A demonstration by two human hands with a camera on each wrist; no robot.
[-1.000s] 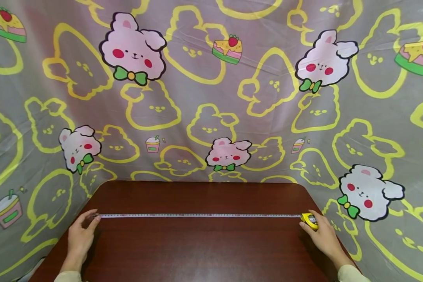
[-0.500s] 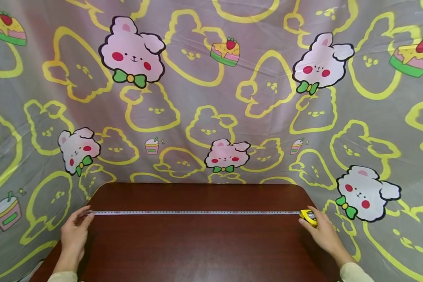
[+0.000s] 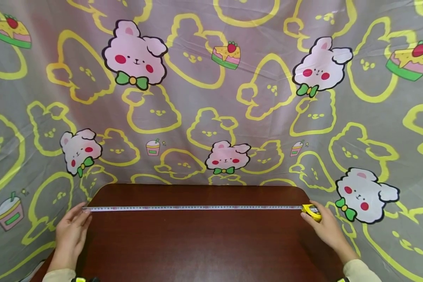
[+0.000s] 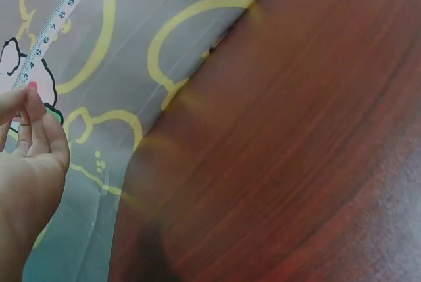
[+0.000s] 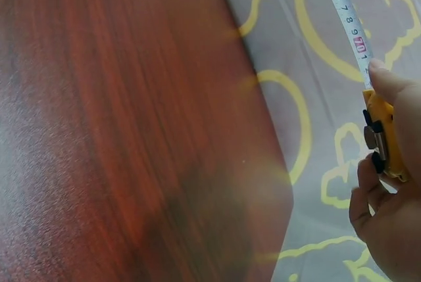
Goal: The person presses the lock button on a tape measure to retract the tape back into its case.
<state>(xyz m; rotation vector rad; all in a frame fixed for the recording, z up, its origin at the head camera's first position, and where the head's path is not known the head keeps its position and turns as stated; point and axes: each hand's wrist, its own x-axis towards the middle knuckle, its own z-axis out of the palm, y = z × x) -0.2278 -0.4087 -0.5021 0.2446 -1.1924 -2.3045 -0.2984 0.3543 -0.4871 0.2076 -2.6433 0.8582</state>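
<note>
A white tape measure blade [image 3: 194,208] is drawn out straight from left to right above the table. Its free end is pinched between the thumb and fingers of my left hand [image 3: 71,227]; the very tip is hidden there. My right hand [image 3: 326,227] grips the yellow tape measure case [image 3: 311,212] at the other end. In the right wrist view the thumb lies by the slot where the blade [image 5: 348,19] leaves the case [image 5: 388,137], close to the red 70 mark. The left wrist view shows low numbers on the blade [image 4: 49,35] near the left fingers.
Below the blade lies a dark reddish-brown wooden table [image 3: 204,243] with rounded far corners. A grey cloth [image 3: 197,90] printed with rabbits, cakes and cups hangs behind it and at both sides. Both hands are near the table's side edges.
My left hand has moved outward to the left and slightly away, and the drawn-out blade has grown longer. Blade and case now appear a little higher in the view. The right hand keeps its grip.
</note>
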